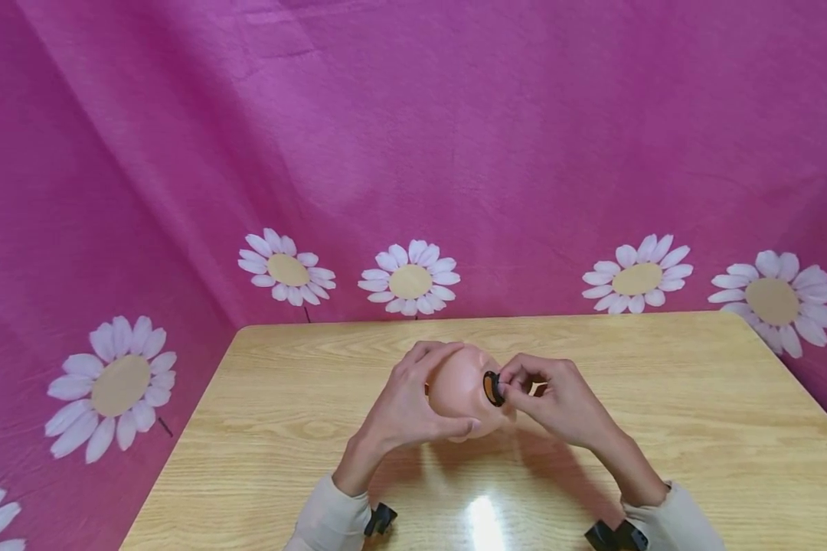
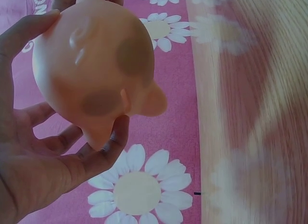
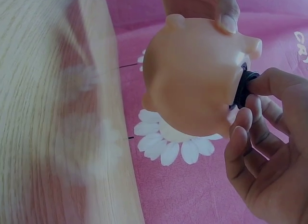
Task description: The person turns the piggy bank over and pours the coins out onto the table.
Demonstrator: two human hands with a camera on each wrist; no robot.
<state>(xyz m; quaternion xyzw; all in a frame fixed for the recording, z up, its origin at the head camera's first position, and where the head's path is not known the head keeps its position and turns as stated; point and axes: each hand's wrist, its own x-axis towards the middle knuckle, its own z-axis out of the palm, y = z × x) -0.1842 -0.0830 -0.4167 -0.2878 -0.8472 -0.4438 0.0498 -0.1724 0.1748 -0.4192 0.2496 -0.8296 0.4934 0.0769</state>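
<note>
Two hands at work: left hand (image 1: 410, 398) grips a round pink figure (image 1: 457, 386) over the table (image 1: 696, 428), some fingers hidden behind it in head view; right hand (image 1: 558, 398) pinches a black disc (image 1: 491, 389) at its right side, can't tell if seated. Left wrist shows two dark patches (image 2: 134, 56), right hand cut to fingertips; right wrist gives stubby knobs (image 3: 253, 46), disc edge-on.
</note>
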